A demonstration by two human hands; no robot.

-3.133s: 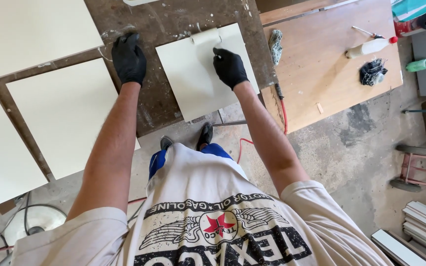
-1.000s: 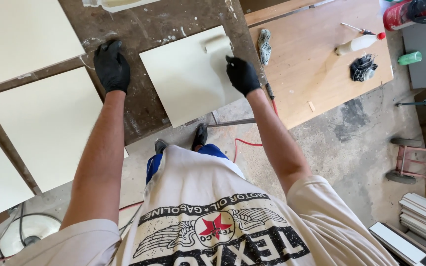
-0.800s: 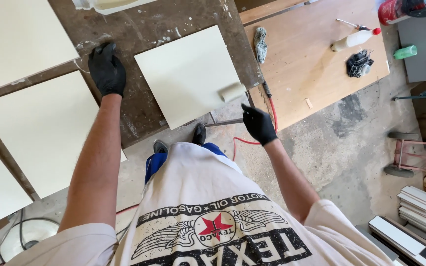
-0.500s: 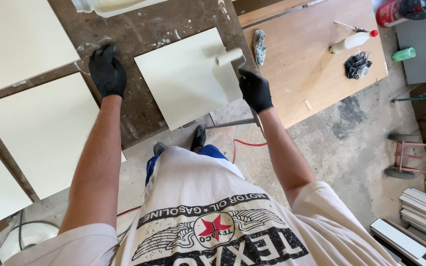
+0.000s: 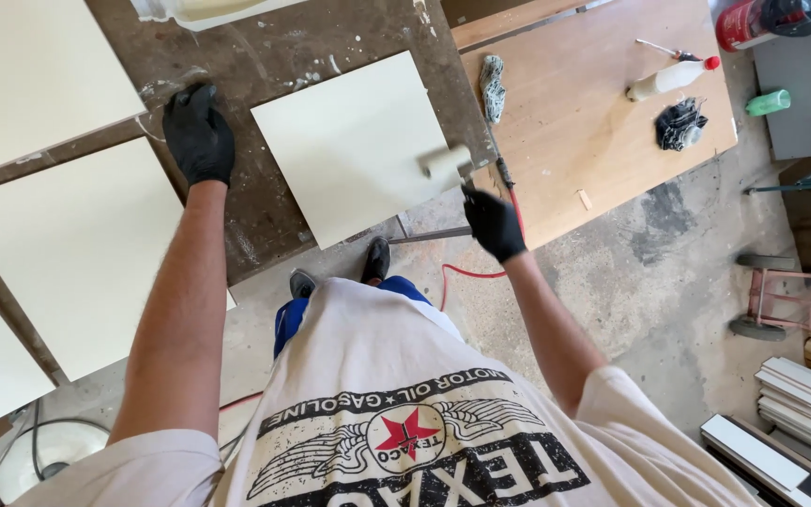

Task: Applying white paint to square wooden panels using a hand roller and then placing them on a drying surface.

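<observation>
A square cream-painted panel (image 5: 354, 141) lies on a dark, paint-stained workbench (image 5: 265, 56). My right hand (image 5: 493, 222), in a black glove, grips the handle of a small paint roller (image 5: 447, 161) whose cream sleeve rests at the panel's right edge. My left hand (image 5: 198, 132), also gloved, presses flat on the bench left of the panel, fingers spread, holding nothing.
Larger cream panels (image 5: 77, 244) lie at the left. A brown wooden table (image 5: 603, 122) at the right carries a white squeeze bottle (image 5: 670, 77), a black glove (image 5: 680, 124) and a rag (image 5: 492, 87). White boards (image 5: 804, 394) are stacked on the concrete floor. A red cable (image 5: 466, 272) runs underfoot.
My right hand has run the roller over the panel's right side, down toward me and back up to its right edge. My left hand has stayed planted on the bench.
</observation>
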